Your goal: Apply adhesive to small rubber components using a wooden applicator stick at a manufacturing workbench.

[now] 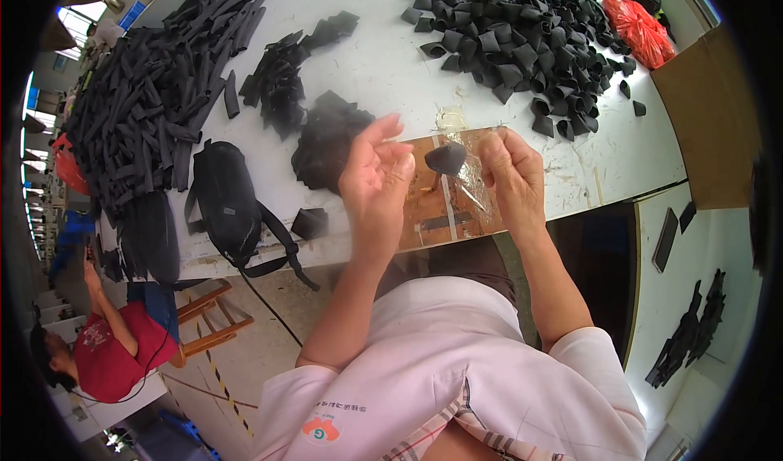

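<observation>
A small black folded fabric loop (pixel 445 160) is between my two hands, over a brown wooden board (pixel 426 208); I cannot tell if it touches the board. My left hand (pixel 375 171) is to the left of it, its fingers apart and nothing in them. On the other side my right hand (pixel 512 167) has its fingers curled and pressed together; what they hold, if anything, is hidden. A thin pale stick (pixel 471 196) shows on the board's clear film. Beside my left hand lies a heap of flat black fabric pieces (pixel 326 139).
Folded black loops (pixel 514 37) are piled at the far right, near a red plastic bag (pixel 638 33). Long black strips (pixel 147 94) form a heap at the left, behind a black pouch (pixel 227 200). A cardboard panel (pixel 701 118) stands right. A person in red (pixel 122 347) sits lower left.
</observation>
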`<act>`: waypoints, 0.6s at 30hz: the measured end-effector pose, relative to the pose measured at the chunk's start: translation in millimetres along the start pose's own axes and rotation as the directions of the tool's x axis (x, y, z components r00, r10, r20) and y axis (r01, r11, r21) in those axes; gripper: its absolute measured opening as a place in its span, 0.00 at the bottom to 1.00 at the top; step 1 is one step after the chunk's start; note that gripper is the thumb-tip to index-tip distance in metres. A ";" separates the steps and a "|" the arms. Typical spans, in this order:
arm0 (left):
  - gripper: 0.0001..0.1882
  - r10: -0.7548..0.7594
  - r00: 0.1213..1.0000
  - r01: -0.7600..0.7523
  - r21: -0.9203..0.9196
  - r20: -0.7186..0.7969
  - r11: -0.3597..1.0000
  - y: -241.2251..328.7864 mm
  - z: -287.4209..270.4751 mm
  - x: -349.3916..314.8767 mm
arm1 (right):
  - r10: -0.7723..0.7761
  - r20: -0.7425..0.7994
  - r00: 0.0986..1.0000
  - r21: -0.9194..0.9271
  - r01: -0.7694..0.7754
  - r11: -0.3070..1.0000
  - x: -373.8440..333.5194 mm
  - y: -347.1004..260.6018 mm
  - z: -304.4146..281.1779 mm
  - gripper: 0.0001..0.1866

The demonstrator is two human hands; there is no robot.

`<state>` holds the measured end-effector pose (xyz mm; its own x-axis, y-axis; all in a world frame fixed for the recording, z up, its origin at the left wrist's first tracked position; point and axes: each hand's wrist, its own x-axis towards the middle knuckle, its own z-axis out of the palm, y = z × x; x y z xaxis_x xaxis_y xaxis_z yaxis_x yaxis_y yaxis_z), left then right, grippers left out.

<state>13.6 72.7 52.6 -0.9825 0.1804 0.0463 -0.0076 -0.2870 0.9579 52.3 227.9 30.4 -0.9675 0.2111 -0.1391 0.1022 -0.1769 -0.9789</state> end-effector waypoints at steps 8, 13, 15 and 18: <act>0.14 0.251 0.943 -0.297 0.215 0.217 0.930 12.6 8.1 7.1 | -0.395 0.131 0.909 -0.140 0.411 0.901 -4.4 -26.6 18.7 0.15; 0.11 0.552 0.806 -0.552 0.610 0.215 0.569 21.7 21.3 -1.8 | -0.777 0.084 0.624 -0.637 0.634 0.439 -7.4 -22.7 29.2 0.10; 0.10 0.543 0.821 -0.523 0.616 0.177 0.589 19.9 23.2 -4.8 | -0.814 0.088 0.574 -0.671 0.638 0.378 -9.7 -19.6 35.3 0.10; 0.07 0.493 0.861 -0.471 0.562 0.127 0.680 17.3 22.5 -3.8 | -0.835 0.121 0.537 -0.703 0.640 0.310 -14.9 -16.1 38.3 0.11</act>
<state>21.3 88.1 75.4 -0.8262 0.1330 0.5475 0.5626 0.2482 0.7886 56.2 190.8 54.0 -0.6326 0.1449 0.7608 -0.4250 0.7563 -0.4974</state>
